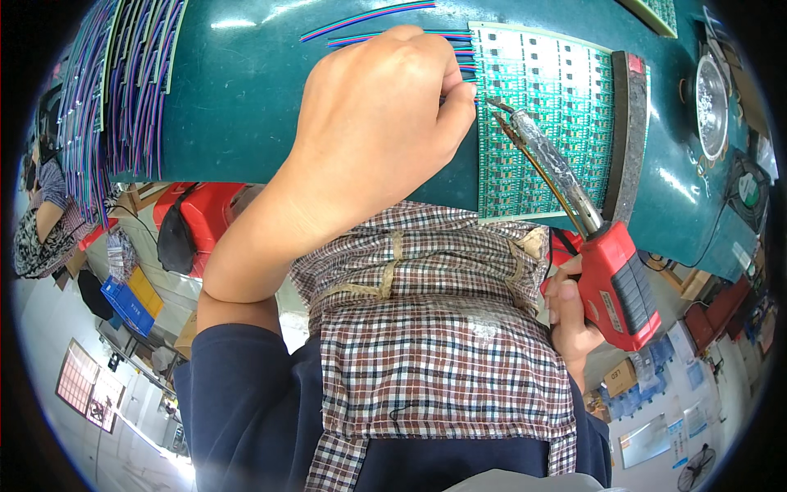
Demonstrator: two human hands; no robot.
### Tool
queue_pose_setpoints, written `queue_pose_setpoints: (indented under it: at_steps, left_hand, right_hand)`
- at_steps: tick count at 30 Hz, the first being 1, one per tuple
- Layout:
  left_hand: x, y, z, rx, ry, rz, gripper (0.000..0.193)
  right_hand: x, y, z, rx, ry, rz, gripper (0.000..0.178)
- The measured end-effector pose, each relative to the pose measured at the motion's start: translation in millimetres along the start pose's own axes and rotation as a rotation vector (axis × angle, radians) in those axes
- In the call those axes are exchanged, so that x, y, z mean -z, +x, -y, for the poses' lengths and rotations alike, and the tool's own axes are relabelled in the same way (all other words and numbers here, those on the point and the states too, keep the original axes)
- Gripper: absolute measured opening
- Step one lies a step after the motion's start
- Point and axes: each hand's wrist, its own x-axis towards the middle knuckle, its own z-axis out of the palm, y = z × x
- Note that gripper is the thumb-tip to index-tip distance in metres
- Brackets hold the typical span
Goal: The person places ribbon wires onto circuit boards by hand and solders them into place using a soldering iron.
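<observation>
**Soldering iron [607,262] angled in over a circuit-board panel [545,123]**

Nearest, at 6 o'clock, is one checked apron [459,361]. Past it come one iron, two hands and one full panel at 1 o'clock, with one dark bar [627,139] lying along the panel's 3 o'clock side. Several wire bundles [369,17] lie at 12 o'clock (too crowded by the hand to count). Farther out are at least two rows of wired boards [139,90] at 10 o'clock, one round metal dish [711,107] at 2 o'clock and part of a second panel [658,12] between 1 and 2.

The iron has a red handle with black ribbing, a scuffed metal barrel and a thin brass-coloured tube alongside. It slants toward 11 o'clock, its tip close to the panel's 9 o'clock edge; contact is unclear. The panel lies flat on the green table [238,107], pale green with repeated rows of small dark parts, coloured wires meeting that same edge.

The right hand [574,316], at 4 o'clock, has its fingers closed round the iron's handle. The left hand [381,115], at 12 o'clock, curls its fingers under, thumb close to the bent index finger beside the wires; whether they pinch one cannot be told.
</observation>
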Motion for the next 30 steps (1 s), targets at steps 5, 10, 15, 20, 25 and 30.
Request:
queue_pose_setpoints:
  at_steps: [5,10,15,20,25,30]
  left_hand:
    - [-1.3,-1.7,-0.7,0.006,0.002,-0.013,0.018]
    - [-2.4,-2.1,0.1,-0.008,0.021,-0.024,0.017]
    - [-2.5,-2.3,-0.7,-0.011,0.018,-0.033,0.018]
    - [-2.5,-2.4,-0.1,-0.021,0.015,-0.036,0.018]
    - [-3.1,-2.4,0.1,-0.024,0.015,-0.041,0.018]
    - [3.0,-2.4,-1.6,-0.025,0.037,-0.048,0.018]
  right_hand:
    - [-2.5,4.7,2.6,0.062,0.014,0.038,0.007]
    - [-3.6,5.4,2.1,0.067,0.013,0.049,0.007]
    - [-5.1,5.5,4.4,0.054,0.004,0.042,0.007]
    - [-8.4,6.1,10.7,0.001,0.129,-0.012,0.009]
    - [-5.9,6.4,8.2,0.032,0.115,0.007,0.009]
    - [-4.3,6.3,7.0,0.053,0.091,0.02,0.009]
